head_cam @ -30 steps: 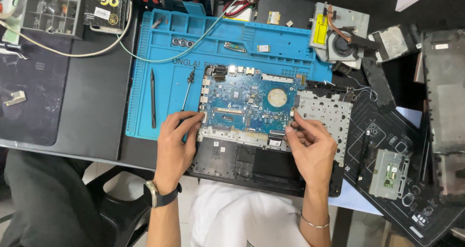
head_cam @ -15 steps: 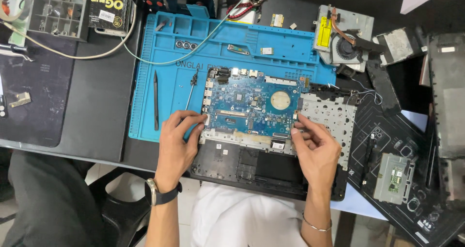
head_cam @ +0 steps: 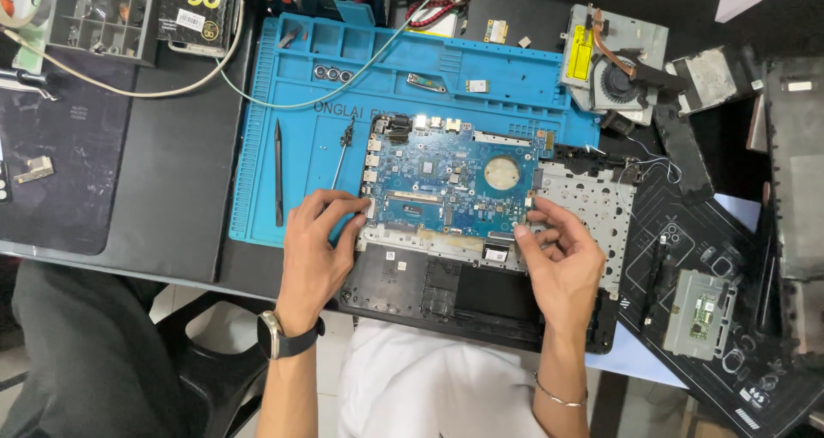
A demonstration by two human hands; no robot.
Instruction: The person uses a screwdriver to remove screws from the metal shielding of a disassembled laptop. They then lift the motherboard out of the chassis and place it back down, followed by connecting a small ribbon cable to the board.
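A blue laptop motherboard (head_cam: 446,185) lies in a black laptop base (head_cam: 446,296) at the near edge of the desk. My left hand (head_cam: 316,247) grips the board's near-left corner, thumb and fingers pinched on its edge. My right hand (head_cam: 562,262) holds the board's near-right edge, fingertips on the board beside the perforated metal keyboard plate (head_cam: 592,210). A watch sits on my left wrist and a thin bracelet on my right.
A blue silicone work mat (head_cam: 386,86) lies under the board's far side, with a black spudger (head_cam: 278,172), a small screwdriver (head_cam: 342,150) and loose screws on it. A fan with heat pipe (head_cam: 618,73) and black case panels (head_cam: 730,258) lie right. A parts organiser (head_cam: 99,13) stands far left.
Both hands stay on the board's near corners; my right hand's fingers have shifted slightly along the right edge. The board has hardly moved.
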